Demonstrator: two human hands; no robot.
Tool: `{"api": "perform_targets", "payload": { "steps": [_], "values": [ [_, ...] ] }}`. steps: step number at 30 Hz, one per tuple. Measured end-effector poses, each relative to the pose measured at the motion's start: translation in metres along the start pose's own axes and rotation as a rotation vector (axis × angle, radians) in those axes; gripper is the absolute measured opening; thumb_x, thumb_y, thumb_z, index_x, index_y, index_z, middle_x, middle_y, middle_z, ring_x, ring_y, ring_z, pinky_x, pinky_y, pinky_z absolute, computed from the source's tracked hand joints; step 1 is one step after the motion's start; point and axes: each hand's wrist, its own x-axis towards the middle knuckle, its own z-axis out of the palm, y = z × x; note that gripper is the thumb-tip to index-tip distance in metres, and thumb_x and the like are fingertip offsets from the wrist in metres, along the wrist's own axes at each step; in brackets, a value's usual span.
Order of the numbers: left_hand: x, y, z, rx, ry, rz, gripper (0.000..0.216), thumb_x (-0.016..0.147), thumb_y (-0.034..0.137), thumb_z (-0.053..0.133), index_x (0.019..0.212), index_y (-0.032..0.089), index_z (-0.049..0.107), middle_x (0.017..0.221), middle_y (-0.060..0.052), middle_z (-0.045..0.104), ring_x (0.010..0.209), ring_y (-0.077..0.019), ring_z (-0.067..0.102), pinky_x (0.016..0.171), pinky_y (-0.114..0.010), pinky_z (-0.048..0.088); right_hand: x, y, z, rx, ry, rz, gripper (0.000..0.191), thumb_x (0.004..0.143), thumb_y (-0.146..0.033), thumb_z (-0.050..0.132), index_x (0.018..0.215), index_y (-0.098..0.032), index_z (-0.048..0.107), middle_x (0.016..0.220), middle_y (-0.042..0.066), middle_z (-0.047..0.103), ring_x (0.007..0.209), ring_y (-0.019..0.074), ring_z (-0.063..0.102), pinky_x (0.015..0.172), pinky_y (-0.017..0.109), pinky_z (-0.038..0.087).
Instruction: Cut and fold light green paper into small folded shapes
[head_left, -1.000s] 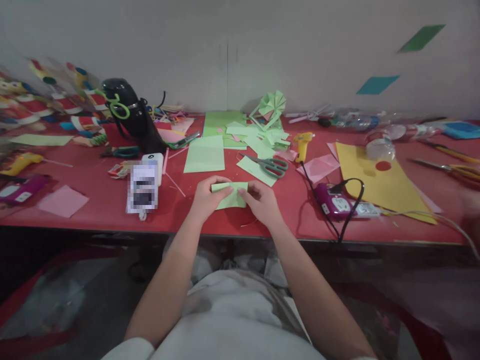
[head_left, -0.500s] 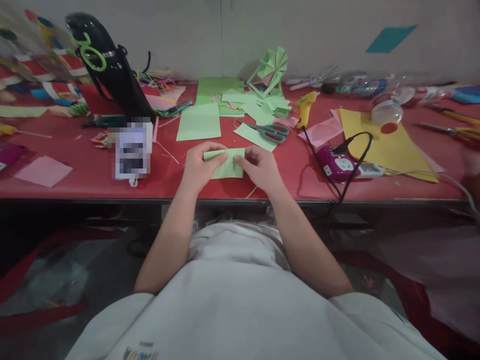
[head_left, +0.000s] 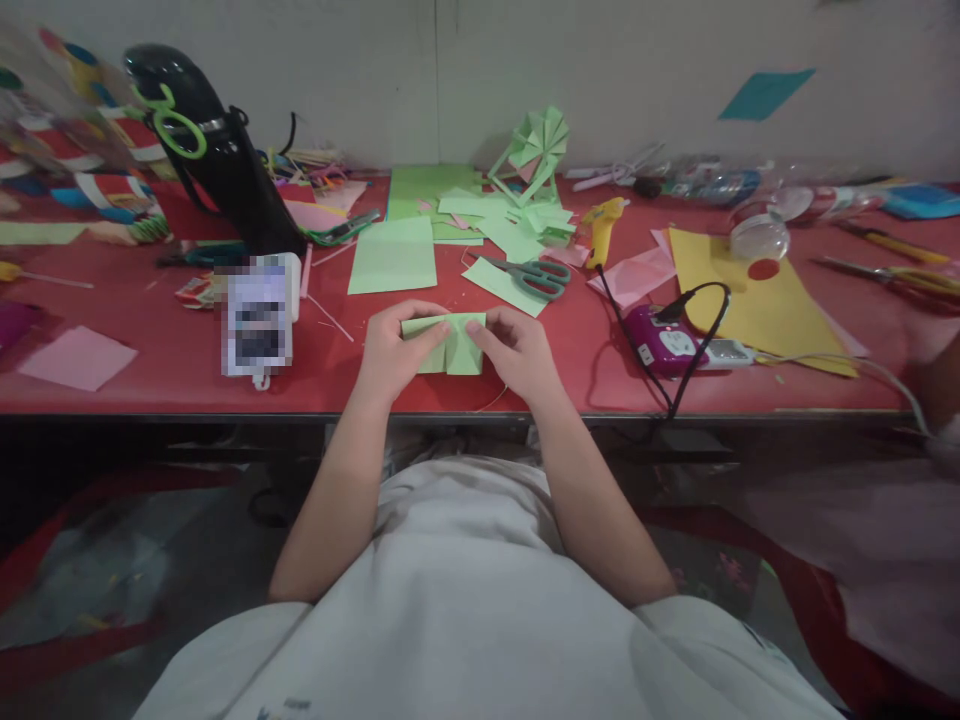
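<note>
Both hands hold a small piece of light green paper [head_left: 461,355] just above the red table's front part. A vertical crease runs near its middle. My left hand [head_left: 401,345] pinches its left side, thumb on the near face and fingers hidden behind. On the right side my right hand [head_left: 517,345] grips it the same way, its thumb close to the crease. Beyond the hands lie a flat light green sheet [head_left: 394,257] and grey-handled scissors [head_left: 540,277], which rest on another green piece [head_left: 502,290].
A yellow glue gun [head_left: 604,228] and a purple power strip [head_left: 660,338] with a black cable are at right, beside yellow paper [head_left: 757,300]. Leftward stand a phone [head_left: 259,315] and a tall black bottle [head_left: 217,150]. A folded green paper shape [head_left: 540,145] is at the back.
A vertical crease now shows in the green paper, which was flatter before. Both hands keep their grip. The whole view has shifted slightly.
</note>
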Motion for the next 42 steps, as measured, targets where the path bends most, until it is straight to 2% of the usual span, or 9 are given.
{"api": "perform_targets", "payload": {
  "steps": [7,13,21,25,29,32,36,40,42],
  "values": [
    [0.001,-0.001,0.001,-0.025,-0.016,0.01,0.017,0.074,0.031,0.076,0.084,0.018,0.075,0.086,-0.003,0.076,0.083,-0.0201,0.069,0.077,-0.03,0.054,0.001,-0.004,-0.002,-0.063,0.09,-0.076,0.034,0.088,-0.049,0.064,0.075,-0.017,0.067,0.066,0.0,0.059,0.062,0.0122,0.051,0.059,0.026,0.041],
    [0.005,-0.002,0.001,-0.071,-0.127,-0.023,0.017,0.073,0.033,0.079,0.081,0.018,0.077,0.084,-0.004,0.077,0.084,-0.0211,0.07,0.077,-0.03,0.054,0.002,-0.003,-0.002,-0.107,0.089,-0.108,0.034,0.087,-0.049,0.067,0.073,-0.018,0.067,0.066,0.001,0.064,0.062,0.0135,0.055,0.059,0.026,0.043],
    [0.003,-0.006,0.0,-0.142,-0.01,-0.04,0.019,0.072,0.035,0.082,0.075,0.018,0.076,0.078,-0.005,0.077,0.076,-0.0201,0.07,0.07,-0.029,0.054,0.001,-0.003,-0.001,-0.081,0.034,-0.086,0.028,0.087,-0.043,0.066,0.076,-0.017,0.067,0.065,0.0,0.061,0.059,0.0119,0.051,0.056,0.025,0.041],
    [0.003,-0.001,-0.004,-0.109,-0.141,-0.036,0.02,0.076,0.036,0.078,0.078,0.017,0.074,0.079,-0.005,0.076,0.075,-0.0186,0.069,0.068,-0.028,0.054,-0.002,-0.002,-0.001,-0.222,0.086,-0.183,0.024,0.09,-0.034,0.063,0.073,-0.018,0.065,0.066,0.0,0.063,0.061,0.012,0.052,0.059,0.025,0.042],
    [0.015,0.011,-0.01,0.048,-0.3,0.052,0.021,0.082,0.038,0.072,0.079,0.017,0.075,0.077,-0.004,0.074,0.071,-0.0163,0.065,0.064,-0.026,0.049,-0.001,-0.007,-0.001,-0.206,0.024,-0.187,0.023,0.091,-0.037,0.063,0.08,-0.018,0.07,0.074,0.002,0.069,0.066,0.014,0.058,0.063,0.026,0.045],
    [0.034,0.027,-0.012,0.031,-0.249,0.101,0.022,0.078,0.037,0.076,0.072,0.016,0.072,0.068,-0.002,0.069,0.063,-0.0144,0.061,0.058,-0.026,0.047,0.013,-0.024,-0.005,-0.15,0.021,-0.176,0.024,0.09,-0.04,0.064,0.086,-0.018,0.071,0.074,0.002,0.067,0.065,0.0129,0.056,0.06,0.025,0.043],
    [0.057,0.05,-0.009,-0.043,-0.103,0.193,0.02,0.076,0.032,0.079,0.067,0.018,0.068,0.064,0.0,0.066,0.061,-0.0127,0.059,0.056,-0.025,0.046,0.041,-0.057,-0.011,-0.17,0.02,-0.243,0.025,0.087,-0.038,0.068,0.075,-0.017,0.067,0.064,-0.001,0.056,0.059,0.0101,0.047,0.054,0.024,0.037],
    [0.049,0.051,-0.006,-0.138,0.08,0.205,0.018,0.078,0.032,0.078,0.071,0.019,0.068,0.067,0.001,0.066,0.063,-0.0119,0.06,0.057,-0.023,0.047,0.043,-0.071,-0.003,-0.093,0.139,-0.259,0.026,0.086,-0.04,0.069,0.075,-0.017,0.067,0.065,-0.001,0.056,0.061,0.01,0.048,0.055,0.024,0.039],
    [0.036,0.044,-0.007,-0.205,0.074,0.163,0.018,0.078,0.035,0.079,0.074,0.019,0.07,0.07,0.0,0.068,0.063,-0.0122,0.061,0.057,-0.024,0.048,0.033,-0.068,0.002,-0.023,0.149,-0.243,0.026,0.086,-0.043,0.069,0.079,-0.017,0.069,0.067,-0.001,0.059,0.062,0.0103,0.05,0.056,0.024,0.042]
  ]
}}
